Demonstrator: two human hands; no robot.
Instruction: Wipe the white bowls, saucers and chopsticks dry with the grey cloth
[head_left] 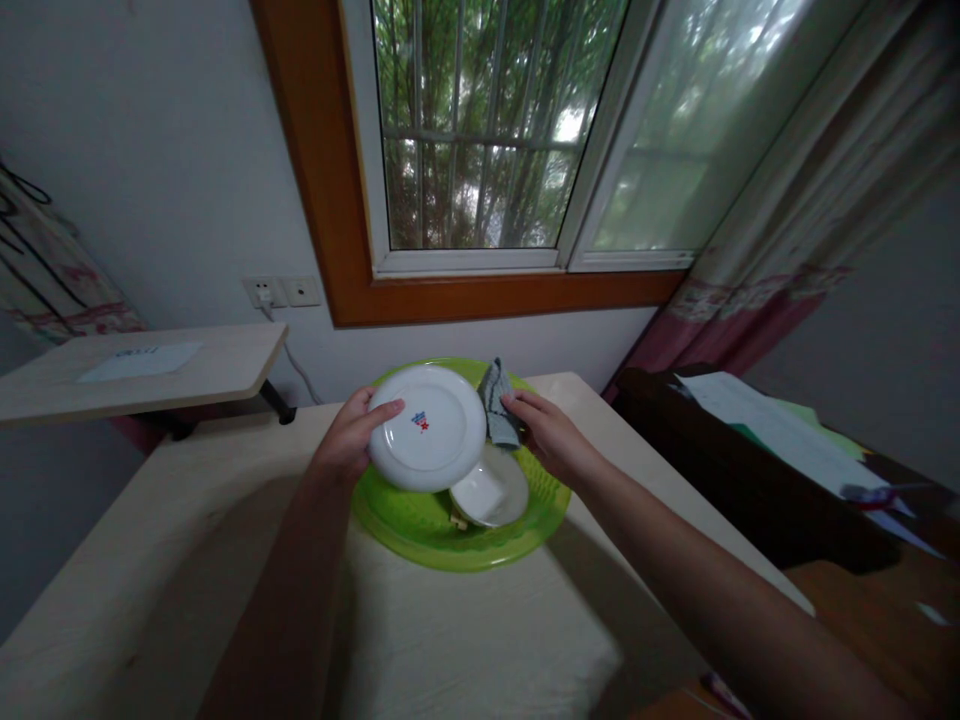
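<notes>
My left hand point(356, 433) grips a white plate point(435, 455) by its left edge, thumb across the underside, which faces me and bears a small blue and red mark. Between the fingers of my right hand point(546, 428) hangs a grey cloth point(496, 405), just right of the plate. Both are held over a green basin point(420, 548) on the table. A white bowl point(506, 490) lies in the basin, partly hidden by the plate. Something small and yellowish beside the bowl is too small to name.
The basin stands on a pale wooden table point(465, 640). A raised shelf point(225, 370) with a paper label is at the left, near a wall socket point(264, 292) with a plugged-in cable. Papers point(780, 430) lie on a dark surface to the right. A window is behind.
</notes>
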